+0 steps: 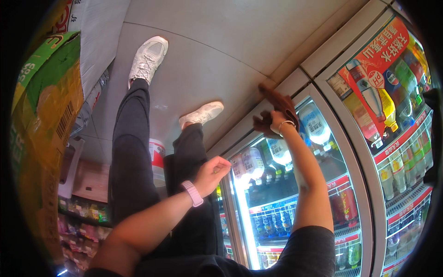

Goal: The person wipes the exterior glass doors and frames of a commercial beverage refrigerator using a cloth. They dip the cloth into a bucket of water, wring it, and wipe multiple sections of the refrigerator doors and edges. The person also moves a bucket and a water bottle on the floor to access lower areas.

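Observation:
My right hand (278,121) grips a bunched brown cloth (286,108) at the lower part of a glass-door drinks cooler. Motion blurs the cloth, and its loose end hangs over the silver door frame (309,91). Behind the glass door (277,187) stand rows of bottled drinks, with large blue-and-white bottles (313,123) closest to the cloth. Near the left edge of that door, my left hand (211,174) has its fingers curled and their tips close together, with nothing visible in them. Whether those fingertips touch the frame cannot be told.
A second cooler door (403,204) with a red poster (375,69) is at right. Stacked cartons (48,114) rise at left. A red-and-white bucket (157,159) stands behind my legs on the tiled floor (193,38). Packaged goods fill a shelf (81,235) at lower left.

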Demonstrator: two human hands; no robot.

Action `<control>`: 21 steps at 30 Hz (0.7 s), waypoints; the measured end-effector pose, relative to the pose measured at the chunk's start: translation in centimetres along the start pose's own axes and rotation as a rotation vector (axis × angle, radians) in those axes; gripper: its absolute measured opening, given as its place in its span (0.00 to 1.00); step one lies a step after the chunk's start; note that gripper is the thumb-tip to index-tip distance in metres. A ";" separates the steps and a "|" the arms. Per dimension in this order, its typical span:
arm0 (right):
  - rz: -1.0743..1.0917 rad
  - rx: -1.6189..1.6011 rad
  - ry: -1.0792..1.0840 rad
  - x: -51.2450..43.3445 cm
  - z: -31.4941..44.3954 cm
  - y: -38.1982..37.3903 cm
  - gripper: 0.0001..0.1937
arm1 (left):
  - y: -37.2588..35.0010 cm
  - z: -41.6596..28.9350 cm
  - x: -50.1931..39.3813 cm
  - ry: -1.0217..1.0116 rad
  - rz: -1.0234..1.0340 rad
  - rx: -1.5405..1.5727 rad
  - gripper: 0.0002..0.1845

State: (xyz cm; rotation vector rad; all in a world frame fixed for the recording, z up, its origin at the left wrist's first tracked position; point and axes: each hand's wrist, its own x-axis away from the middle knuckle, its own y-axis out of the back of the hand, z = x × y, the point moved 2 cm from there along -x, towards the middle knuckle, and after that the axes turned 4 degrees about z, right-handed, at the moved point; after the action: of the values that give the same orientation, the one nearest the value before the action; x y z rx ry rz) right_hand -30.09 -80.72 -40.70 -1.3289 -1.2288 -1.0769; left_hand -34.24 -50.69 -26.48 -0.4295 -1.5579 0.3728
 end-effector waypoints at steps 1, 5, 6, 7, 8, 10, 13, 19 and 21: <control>0.020 -0.107 -0.014 0.1 -0.3 -0.5 0.22 | -0.1 0.0 0.1 0.005 0.003 0.025 0.07; -0.084 -0.148 -0.243 1.6 -2.0 0.6 0.31 | -0.2 0.0 0.1 0.006 0.022 0.015 0.07; -0.155 -0.068 -0.253 2.0 -2.4 1.3 0.29 | -0.2 0.0 0.0 0.012 0.040 0.004 0.08; -0.150 -0.037 -0.285 2.3 -3.0 2.0 0.25 | -0.2 0.1 0.0 0.021 0.048 -0.007 0.09; -0.185 0.005 -0.267 2.5 -3.2 2.6 0.25 | -0.3 0.1 0.0 0.020 0.058 -0.010 0.09; -0.265 0.046 -0.236 2.8 -3.8 3.6 0.24 | -0.3 0.3 -0.2 0.020 0.056 -0.016 0.09; -0.349 0.105 -0.271 2.4 -4.6 4.5 0.23 | -0.4 0.7 -0.3 0.026 0.052 -0.024 0.09; -0.404 0.140 -0.269 -1.0 -7.5 8.1 0.31 | -0.6 1.6 -0.8 0.028 0.041 -0.043 0.09; -0.387 0.159 -0.319 -2.7 -8.4 9.4 0.33 | -0.6 1.7 -0.9 0.044 0.008 -0.010 0.07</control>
State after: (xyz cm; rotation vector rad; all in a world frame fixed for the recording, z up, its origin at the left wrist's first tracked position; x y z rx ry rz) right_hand -20.89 -89.35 -43.27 -1.1975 -1.8271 -1.0262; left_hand -35.95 -51.61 -27.04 -0.4491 -1.5160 0.3593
